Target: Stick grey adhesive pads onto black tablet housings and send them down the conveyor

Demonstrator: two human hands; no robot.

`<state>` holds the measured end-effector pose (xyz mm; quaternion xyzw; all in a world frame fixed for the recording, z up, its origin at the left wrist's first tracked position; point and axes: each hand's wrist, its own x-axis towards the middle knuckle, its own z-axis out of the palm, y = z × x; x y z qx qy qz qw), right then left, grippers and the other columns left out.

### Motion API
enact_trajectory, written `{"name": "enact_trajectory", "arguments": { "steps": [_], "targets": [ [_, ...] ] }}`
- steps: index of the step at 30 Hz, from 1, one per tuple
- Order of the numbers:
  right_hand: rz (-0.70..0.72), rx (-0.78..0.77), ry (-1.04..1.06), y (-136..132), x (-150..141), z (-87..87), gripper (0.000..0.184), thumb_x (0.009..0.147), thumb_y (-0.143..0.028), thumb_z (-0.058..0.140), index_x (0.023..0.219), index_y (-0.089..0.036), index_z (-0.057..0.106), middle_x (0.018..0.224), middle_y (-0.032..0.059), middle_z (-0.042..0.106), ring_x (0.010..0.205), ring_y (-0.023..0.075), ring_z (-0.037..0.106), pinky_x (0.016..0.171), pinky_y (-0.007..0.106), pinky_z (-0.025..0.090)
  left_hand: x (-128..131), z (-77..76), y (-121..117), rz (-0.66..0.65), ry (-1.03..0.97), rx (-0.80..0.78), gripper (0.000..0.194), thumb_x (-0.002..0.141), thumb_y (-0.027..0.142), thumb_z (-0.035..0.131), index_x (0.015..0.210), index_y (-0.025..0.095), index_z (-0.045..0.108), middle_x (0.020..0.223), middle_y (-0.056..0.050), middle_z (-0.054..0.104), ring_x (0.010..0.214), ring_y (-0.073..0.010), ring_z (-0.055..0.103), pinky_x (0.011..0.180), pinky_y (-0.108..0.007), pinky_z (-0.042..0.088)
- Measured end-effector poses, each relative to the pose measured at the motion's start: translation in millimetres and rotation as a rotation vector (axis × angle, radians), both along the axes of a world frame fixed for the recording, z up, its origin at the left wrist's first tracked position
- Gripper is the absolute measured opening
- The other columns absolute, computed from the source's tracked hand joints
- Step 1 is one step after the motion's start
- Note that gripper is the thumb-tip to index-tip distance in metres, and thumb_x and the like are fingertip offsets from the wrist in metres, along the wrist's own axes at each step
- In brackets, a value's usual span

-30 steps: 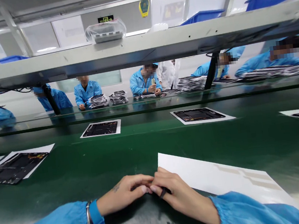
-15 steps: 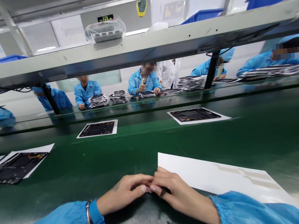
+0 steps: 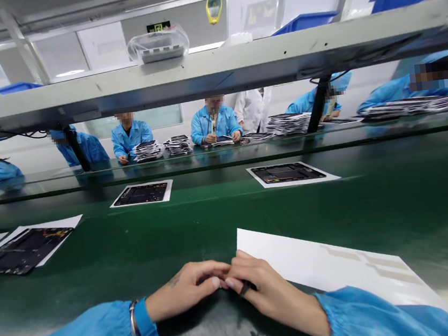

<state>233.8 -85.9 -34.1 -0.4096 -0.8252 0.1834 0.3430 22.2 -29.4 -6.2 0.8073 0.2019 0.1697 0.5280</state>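
My left hand point(image 3: 187, 290) and my right hand point(image 3: 262, 289) rest on the near edge of the green belt point(image 3: 198, 225), curled, with their fingertips touching each other. A small black thing point(image 3: 244, 288) shows at my right hand's fingers; whether it is a ring or a held piece I cannot tell. Nothing shows in my left hand. A white sheet point(image 3: 332, 266) with pale grey strips lies flat just right of my right hand and runs under my right sleeve.
Two dark panels on white sheets point(image 3: 141, 193) point(image 3: 287, 173) lie further back on the belt. A stack of sheets with a dark panel point(image 3: 23, 249) sits at the left. People in blue coats work behind stacks of panels point(image 3: 147, 151) across the line. A grey shelf point(image 3: 213, 69) spans overhead.
The two dark panels at the back of the belt have drifted left. A sheet at the far right has almost gone out of view. My hands have stayed still.
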Motion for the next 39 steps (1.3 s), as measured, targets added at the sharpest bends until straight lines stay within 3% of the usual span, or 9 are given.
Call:
{"name": "enact_trajectory", "arguments": {
  "steps": [39],
  "targets": [
    [0.009,0.006,-0.027,0.1,0.1,1.2,0.043,0.106,-0.040,0.038,0.073,-0.019,0.057,0.071,0.0040,0.059,0.072,0.0170,0.048,0.063,0.031,0.034,1.7,2.7,-0.6,0.020,0.033,0.025,0.036,0.099,0.036,0.052,0.128,0.019,0.066,0.127,-0.007,0.068,0.117,-0.0244,0.062,0.102,-0.035,0.046]
  ]
}}
